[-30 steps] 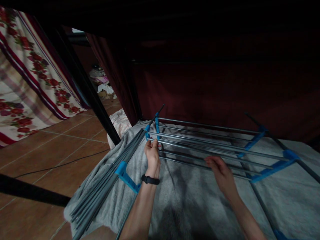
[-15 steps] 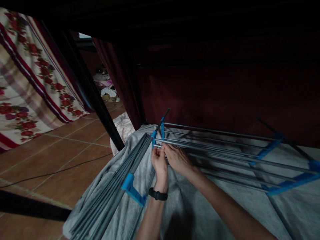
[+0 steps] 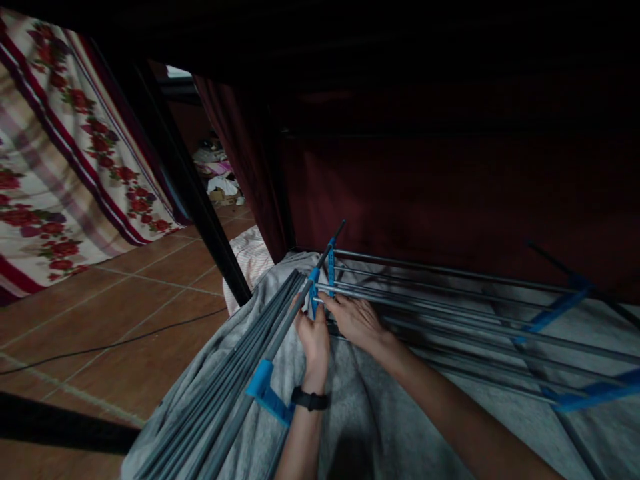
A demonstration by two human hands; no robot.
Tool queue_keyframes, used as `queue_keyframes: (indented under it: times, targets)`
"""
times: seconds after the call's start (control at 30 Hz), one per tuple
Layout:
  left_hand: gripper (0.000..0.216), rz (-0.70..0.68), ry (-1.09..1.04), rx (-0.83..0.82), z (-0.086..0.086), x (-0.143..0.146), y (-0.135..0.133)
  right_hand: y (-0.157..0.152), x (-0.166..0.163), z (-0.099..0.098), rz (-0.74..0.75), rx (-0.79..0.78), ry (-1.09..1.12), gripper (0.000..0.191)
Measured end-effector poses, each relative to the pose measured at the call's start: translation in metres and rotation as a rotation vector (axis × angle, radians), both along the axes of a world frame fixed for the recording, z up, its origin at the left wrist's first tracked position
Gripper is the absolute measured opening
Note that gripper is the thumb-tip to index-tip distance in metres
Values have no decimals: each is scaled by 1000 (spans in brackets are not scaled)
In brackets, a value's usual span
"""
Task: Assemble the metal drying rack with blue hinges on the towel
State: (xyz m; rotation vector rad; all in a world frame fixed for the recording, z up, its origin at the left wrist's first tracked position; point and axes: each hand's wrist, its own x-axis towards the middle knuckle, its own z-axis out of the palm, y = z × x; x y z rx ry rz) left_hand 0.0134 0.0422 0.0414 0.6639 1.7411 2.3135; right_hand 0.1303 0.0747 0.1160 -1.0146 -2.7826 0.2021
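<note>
A folding drying rack of grey metal rods (image 3: 450,293) and blue plastic connectors lies flat on a grey blanket (image 3: 380,420). My left hand (image 3: 313,337), with a black band on the wrist, is closed around the blue connector (image 3: 314,288) at the rack's near left corner. My right hand (image 3: 354,319) lies beside it, fingers curled onto the end of a grey rod close to that same connector. A bundle of folded grey rods (image 3: 235,373) with another blue bracket (image 3: 267,393) runs down to the left of my left hand.
Brown floor tiles (image 3: 115,313) with a thin dark cable lie to the left. A black bed post (image 3: 200,213) stands slanted behind the rack. A floral cloth (image 3: 60,167) hangs at far left, and a dark red curtain (image 3: 425,187) is behind. Clutter sits far back.
My right hand crossed from the middle of the rods to the left corner beside my left hand. My left hand shifted from a rod onto the blue connector.
</note>
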Motion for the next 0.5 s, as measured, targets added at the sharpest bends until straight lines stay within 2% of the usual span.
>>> queue_keyframes:
  times: [0.13, 0.33, 0.5]
  targets:
    - [17, -162, -22, 42, 9, -4, 10, -1, -7, -1, 31, 12, 56, 56]
    - [17, -185, -49, 28, 7, -9, 10, -5, -24, -3, -46, 10, 94, 43]
    - [15, -196, -23, -13, 4, -13, 11, -5, -33, -2, -160, -15, 80, 49]
